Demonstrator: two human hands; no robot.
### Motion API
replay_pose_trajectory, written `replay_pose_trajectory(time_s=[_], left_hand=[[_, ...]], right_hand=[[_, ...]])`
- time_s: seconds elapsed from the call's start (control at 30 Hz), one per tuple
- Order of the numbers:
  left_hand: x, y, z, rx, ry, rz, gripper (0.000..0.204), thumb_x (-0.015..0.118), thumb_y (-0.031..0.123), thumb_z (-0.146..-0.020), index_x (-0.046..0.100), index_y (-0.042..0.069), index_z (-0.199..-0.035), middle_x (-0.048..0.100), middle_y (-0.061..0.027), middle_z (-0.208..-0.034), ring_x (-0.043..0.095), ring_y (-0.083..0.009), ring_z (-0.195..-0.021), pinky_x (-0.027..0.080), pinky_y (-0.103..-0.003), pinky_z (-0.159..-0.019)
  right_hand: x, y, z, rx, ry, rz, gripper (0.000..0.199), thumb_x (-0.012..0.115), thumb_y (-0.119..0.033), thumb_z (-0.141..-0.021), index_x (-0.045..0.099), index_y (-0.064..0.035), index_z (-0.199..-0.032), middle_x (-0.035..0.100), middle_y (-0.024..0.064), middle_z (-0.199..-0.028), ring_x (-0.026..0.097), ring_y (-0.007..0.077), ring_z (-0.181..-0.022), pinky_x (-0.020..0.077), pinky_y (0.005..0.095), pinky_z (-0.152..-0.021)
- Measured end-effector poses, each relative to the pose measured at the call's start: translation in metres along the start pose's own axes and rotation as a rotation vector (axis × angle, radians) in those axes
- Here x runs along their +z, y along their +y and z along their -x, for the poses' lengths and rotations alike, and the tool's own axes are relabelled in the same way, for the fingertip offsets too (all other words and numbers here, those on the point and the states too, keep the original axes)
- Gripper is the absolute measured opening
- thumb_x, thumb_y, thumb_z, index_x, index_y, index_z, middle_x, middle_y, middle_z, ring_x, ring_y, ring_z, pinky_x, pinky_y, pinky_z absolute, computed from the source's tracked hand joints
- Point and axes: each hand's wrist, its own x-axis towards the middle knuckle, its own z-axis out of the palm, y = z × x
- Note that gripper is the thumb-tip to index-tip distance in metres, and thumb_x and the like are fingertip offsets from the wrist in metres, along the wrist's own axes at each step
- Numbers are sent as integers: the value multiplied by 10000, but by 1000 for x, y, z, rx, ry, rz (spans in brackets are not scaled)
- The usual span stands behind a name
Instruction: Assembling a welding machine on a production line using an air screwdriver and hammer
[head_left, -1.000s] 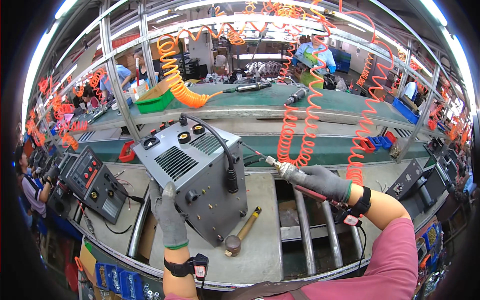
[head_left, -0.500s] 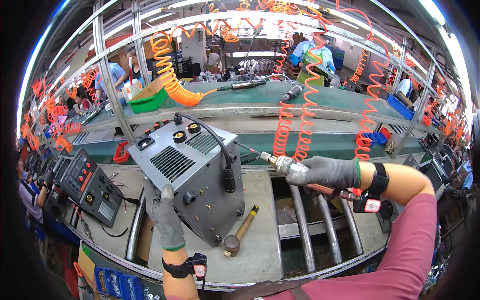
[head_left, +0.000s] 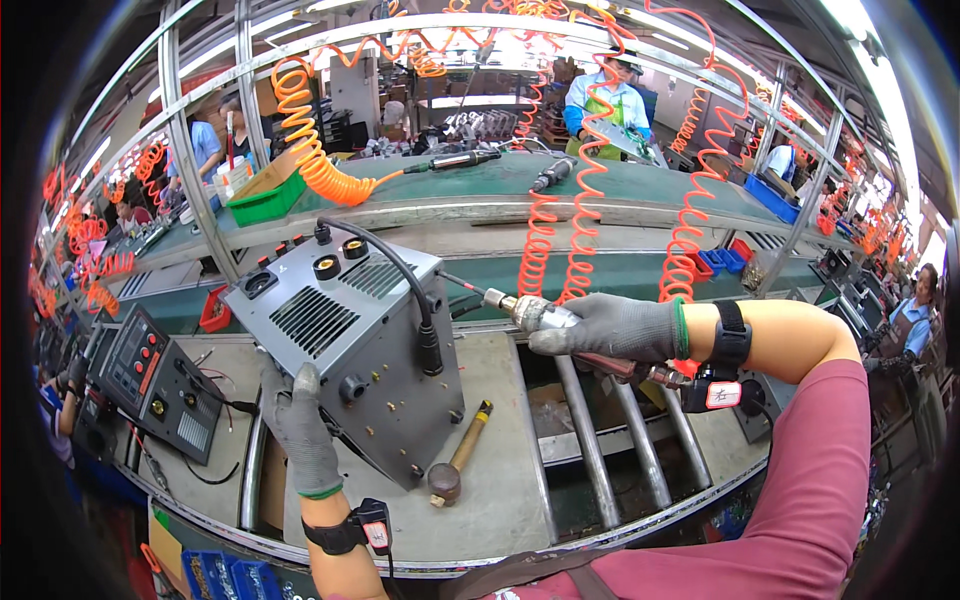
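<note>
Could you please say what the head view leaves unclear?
Head view:
Grey metal box: far side, hidden by its own body.
Silver-and-red power tool: handle, partly covered by the grey-gloved right grip; whether its tip touches the box is too small to tell.
Blue plastic lower-left bins: cut off by the lower edge; contents too small to identify.

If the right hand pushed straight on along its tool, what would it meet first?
Probably the grey metal case, near its upper far corner; the tool in the right hand points there, its thin shaft seemingly close, though depth is unclear.
</note>
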Motion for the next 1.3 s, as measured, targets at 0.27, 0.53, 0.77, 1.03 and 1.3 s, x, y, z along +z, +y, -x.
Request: replay_pose_trajectory(time_s=[0.27,0.53,0.77,1.03,1.3], left_hand=[[-6,-2,-3,-19,-9,-71,709,547,170,-857,235,-46,-1456,508,-159,-1296,543,-201,-1095,414,-295,-962],[-9,5,-6,-72,-99,46,729,542,96,-861,171,-37,-1474,458,-158,-1354,513,-220,-1159,404,-320,-994],[2,47,0,-349,-249,-126,676,531,143,-895,214,-49,-1460,432,-177,-1380,481,-227,-1212,361,-326,-1036],[60,196,-28,282,-587,-905,459,509,221,-938,481,-67,-1294,560,-156,-1256,520,-210,-1177,375,-312,-1007],[215,95,-115,182,-1176,-1684,353,443,339,-975,628,92,-1144,640,-177,-998,621,-280,-931,477,-395,-850]], right_hand=[[20,-1,7,4,-29,-223,582,639,-613,-807,598,-46,-935,575,31,-801,534,123,-730,464,285,-682],[18,14,-6,40,-98,-327,654,574,-732,-760,520,-82,-812,491,26,-642,493,106,-515,411,259,-424],[13,27,4,5,-129,-417,665,547,-728,-779,517,-83,-934,508,35,-690,501,101,-554,414,246,-454],[17,92,-8,-264,-185,-471,433,580,-484,-891,526,-55,-912,546,3,-670,505,63,-524,421,226,-481],[11,135,-19,-249,-175,-605,389,617,-424,-882,548,-43,-924,562,10,-683,515,70,-569,426,248,-515]])
